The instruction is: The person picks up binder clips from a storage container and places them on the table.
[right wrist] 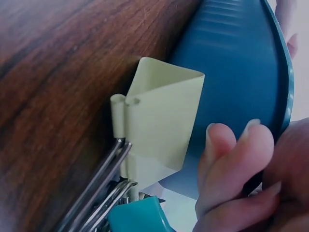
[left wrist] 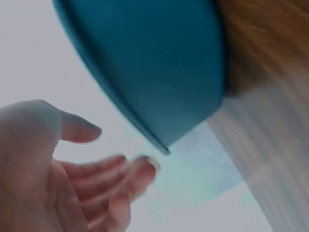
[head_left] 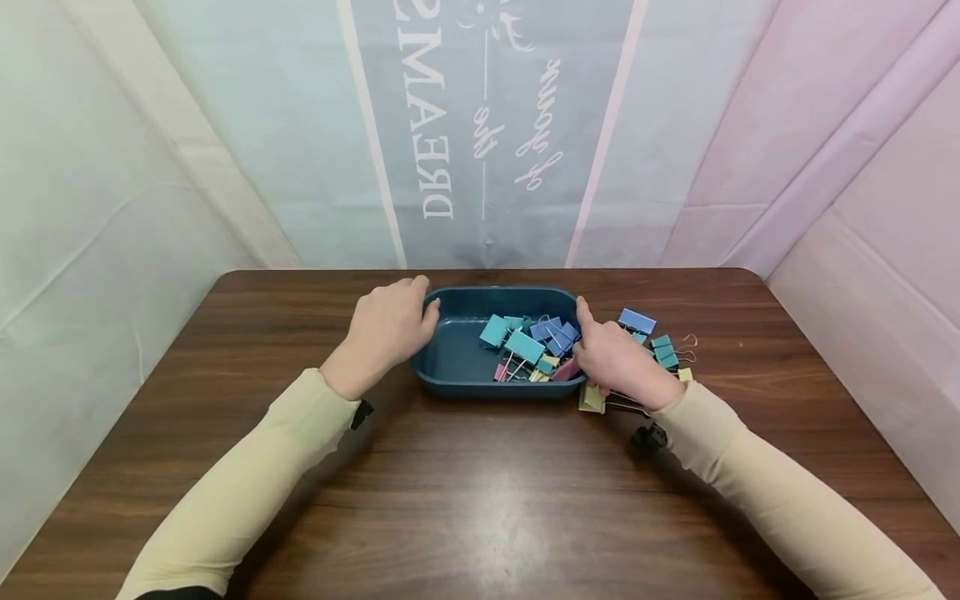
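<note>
Well, the dark blue plastic tub with round corners: it sits on the brown wooden table, right between the two hands.
Long way of the tub: side to side, from one hand across to the other, so each hand is by a short end.
Left hand: at the tub's left end. Its fingers are loose and a bit bent, with the thumb held away from them. The left wrist view shows a small gap to the rim, so it pinches nothing.
Right hand: at the tub's right end, and it grips that end. Bent fingers are on the outside of the wall, and one finger points along the rim. The thumb is hard to make out.
Nearer hand: the right one, as it touches the tub; the left is just beside it.
Colorful metal binder clips in the tub: heaped toward the right end, so that end may feel heavier.
Pale yellow binder clip: on the table, just outside the tub's right end, close by the right hand.
Blue binder clip and teal binder clip: also out on the table, near the right hand.
</note>
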Demonstrator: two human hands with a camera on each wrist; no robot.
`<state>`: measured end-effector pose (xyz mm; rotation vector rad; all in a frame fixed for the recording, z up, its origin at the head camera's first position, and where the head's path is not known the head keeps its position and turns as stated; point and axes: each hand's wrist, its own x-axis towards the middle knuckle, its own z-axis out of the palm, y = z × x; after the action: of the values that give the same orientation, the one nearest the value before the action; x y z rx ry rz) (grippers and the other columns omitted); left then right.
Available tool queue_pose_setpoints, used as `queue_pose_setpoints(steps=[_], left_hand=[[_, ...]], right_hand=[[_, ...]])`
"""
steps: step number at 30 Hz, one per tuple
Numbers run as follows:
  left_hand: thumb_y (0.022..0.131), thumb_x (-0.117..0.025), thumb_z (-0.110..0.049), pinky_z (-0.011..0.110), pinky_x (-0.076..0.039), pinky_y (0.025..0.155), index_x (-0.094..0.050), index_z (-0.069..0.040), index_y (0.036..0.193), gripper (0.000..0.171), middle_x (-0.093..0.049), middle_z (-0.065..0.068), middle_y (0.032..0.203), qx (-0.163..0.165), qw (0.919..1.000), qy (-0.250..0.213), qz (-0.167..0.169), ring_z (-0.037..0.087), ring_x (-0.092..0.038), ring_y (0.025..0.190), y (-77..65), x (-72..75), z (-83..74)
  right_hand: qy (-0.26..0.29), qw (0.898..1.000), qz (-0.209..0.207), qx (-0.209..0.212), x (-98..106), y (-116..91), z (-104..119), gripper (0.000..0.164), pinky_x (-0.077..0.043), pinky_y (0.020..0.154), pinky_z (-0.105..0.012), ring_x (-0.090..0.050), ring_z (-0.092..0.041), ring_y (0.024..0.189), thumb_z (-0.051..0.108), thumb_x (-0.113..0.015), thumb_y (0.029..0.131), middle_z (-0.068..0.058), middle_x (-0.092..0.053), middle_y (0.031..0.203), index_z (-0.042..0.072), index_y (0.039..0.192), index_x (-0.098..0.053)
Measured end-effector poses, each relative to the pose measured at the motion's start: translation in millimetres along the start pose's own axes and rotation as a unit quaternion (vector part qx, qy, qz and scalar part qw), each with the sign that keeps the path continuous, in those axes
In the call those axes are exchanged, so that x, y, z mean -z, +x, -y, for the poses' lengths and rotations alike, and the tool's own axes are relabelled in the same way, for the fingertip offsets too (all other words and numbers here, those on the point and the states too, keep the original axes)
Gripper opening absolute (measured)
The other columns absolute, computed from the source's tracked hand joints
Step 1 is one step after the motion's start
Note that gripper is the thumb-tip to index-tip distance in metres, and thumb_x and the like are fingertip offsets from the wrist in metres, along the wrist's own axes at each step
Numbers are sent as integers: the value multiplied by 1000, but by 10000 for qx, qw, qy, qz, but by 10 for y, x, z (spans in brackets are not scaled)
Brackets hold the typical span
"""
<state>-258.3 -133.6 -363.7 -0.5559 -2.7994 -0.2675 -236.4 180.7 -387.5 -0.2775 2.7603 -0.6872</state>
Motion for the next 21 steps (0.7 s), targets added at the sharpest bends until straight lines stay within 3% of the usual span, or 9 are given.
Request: queue_pose_setpoints(steps=[3,7,10,14,17,21], left_hand=[[99,-58,-29,35,-51,57,-65,-7,109,25,-64,3,84,-341,9972,-569,339,19,-58,65,44,34,-44],[99,-61,-27,35,-53,72,-65,-8,118,27,-67,2,99,-936,9836,-1172,1000,17,-61,83,141,0,-111],[99,-61,-23,37,-52,86,-62,-6,125,31,-65,5,115,-1393,9616,-1756,1582,17,-62,100,245,-71,-124],[101,-60,-21,37,-49,95,-60,-4,129,33,-64,5,119,-1521,9330,-2496,2099,16,-60,108,396,-127,-106],[102,-58,-23,36,-49,94,-60,-6,129,32,-65,3,117,-1480,9283,-2557,2259,17,-59,108,505,-125,-118],[102,-55,-25,36,-49,94,-61,-7,129,33,-64,4,120,-1595,9267,-2128,2656,18,-58,107,633,-98,-188]], right_hand=[[-6,10000,51,-32,-16,5,10,73,-50,51,-35,-58,-22,45,10,-39,102,-7,-60,58,0,156,8],[-39,10000,15,-69,-22,9,15,73,-50,50,-35,-59,-22,44,10,-40,102,-7,-60,57,0,157,7],[-70,10000,-5,-68,-13,7,22,73,-50,49,-35,-59,-22,44,10,-41,102,-7,-60,57,0,157,7],[-93,9999,17,-47,-6,9,27,74,-49,49,-35,-59,-22,45,10,-41,102,-7,-59,58,0,156,8],[-101,9999,-5,-66,-5,6,26,74,-49,49,-35,-59,-22,45,10,-41,102,-7,-59,57,0,156,8],[-103,9999,-21,-72,-4,-2,15,74,-49,49,-35,-59,-22,44,9,-41,102,-7,-59,58,0,156,8]])
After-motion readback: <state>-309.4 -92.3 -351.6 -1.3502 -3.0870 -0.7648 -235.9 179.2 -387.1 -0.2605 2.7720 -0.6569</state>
